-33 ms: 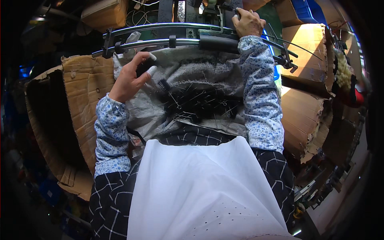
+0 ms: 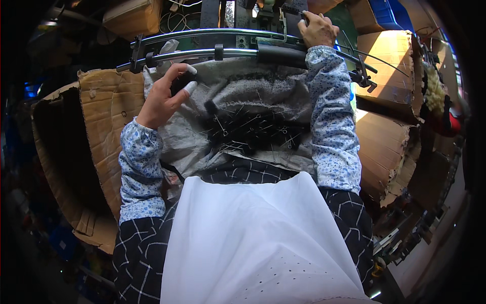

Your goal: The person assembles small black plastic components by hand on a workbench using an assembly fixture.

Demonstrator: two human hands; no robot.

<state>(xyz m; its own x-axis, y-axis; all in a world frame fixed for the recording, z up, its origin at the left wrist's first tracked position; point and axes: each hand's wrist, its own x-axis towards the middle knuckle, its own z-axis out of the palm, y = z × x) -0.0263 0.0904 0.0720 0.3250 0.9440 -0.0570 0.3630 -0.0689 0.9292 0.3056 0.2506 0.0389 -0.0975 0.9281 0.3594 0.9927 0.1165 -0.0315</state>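
Observation:
My left hand (image 2: 163,99) is raised at the left of the cloth, its thumb and index finger spread apart and covered by white finger cots. The dark gap between them shows nothing I can make out, and the other fingers are hidden. Just right of it is a small wire-handled brush (image 2: 210,107) with a blurred black head and a looped end. Several more looped-wire brushes (image 2: 253,121) lie in a dark heap on the grey cloth (image 2: 187,137) over my lap. At the machine, my right hand (image 2: 318,30) has curled fingers; what they grip is unclear.
Two curved metal rails (image 2: 192,53) with black clamps cross in front of me, beneath the dark machine (image 2: 243,20). A cardboard box (image 2: 114,101) stands open on the left; more cardboard boxes (image 2: 382,147) are on the right. A blue bin (image 2: 392,15) sits at the far right.
My right hand has shifted slightly right. The black brush head near my left hand has moved a little and turned blurred. My left hand has barely moved.

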